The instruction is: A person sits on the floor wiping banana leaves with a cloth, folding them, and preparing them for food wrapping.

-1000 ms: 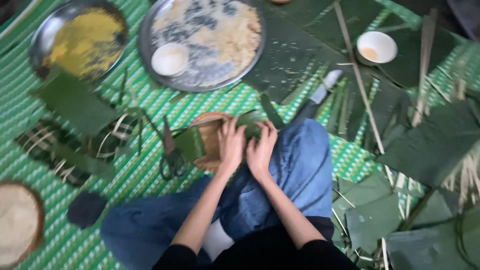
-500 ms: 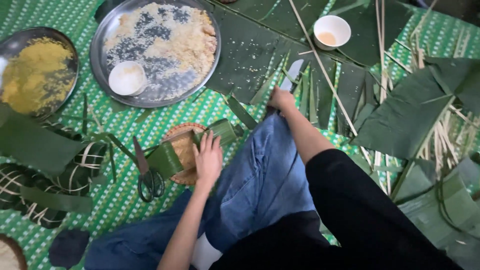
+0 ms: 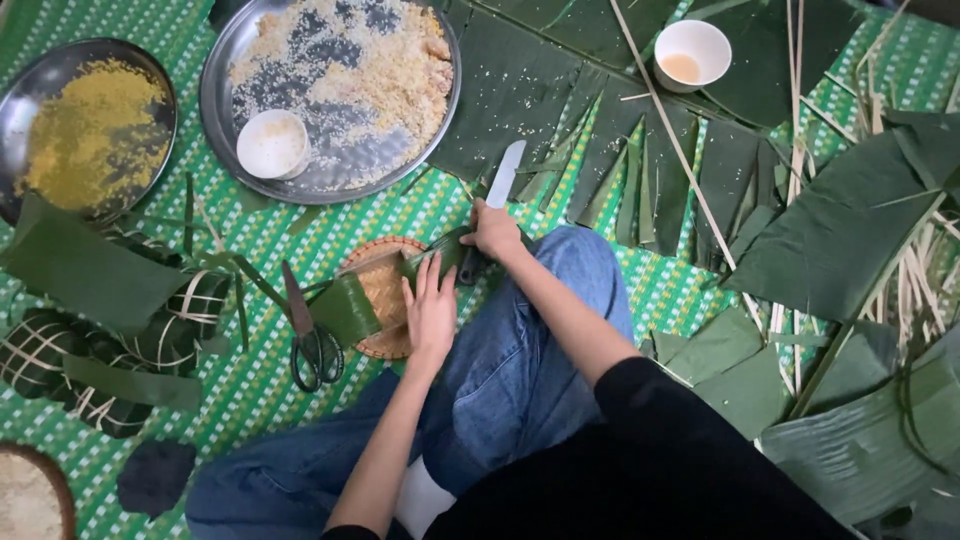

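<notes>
My right hand (image 3: 493, 231) grips the dark handle of a knife (image 3: 503, 177) whose pale blade points away from me, over a green leaf. My left hand (image 3: 430, 310) lies flat with fingers together on a folded green leaf strip (image 3: 352, 306) that rests on a small round woven tray (image 3: 383, 291). The leaf strip runs from the tray toward my right hand. Both hands are just in front of my bent knee in blue jeans (image 3: 520, 350).
Scissors (image 3: 310, 340) lie left of the tray. A large metal tray of rice (image 3: 330, 90) holds a small white bowl (image 3: 272, 143); another metal tray (image 3: 85, 125) holds yellow filling. Tied leaf parcels (image 3: 110, 340) sit at left. Cut leaves (image 3: 830, 230), bamboo strips and a white bowl (image 3: 692, 53) lie at right.
My right hand left the leaf on the woven tray, reached out to the knife and now holds it by the handle. My left hand stayed on the leaf.
</notes>
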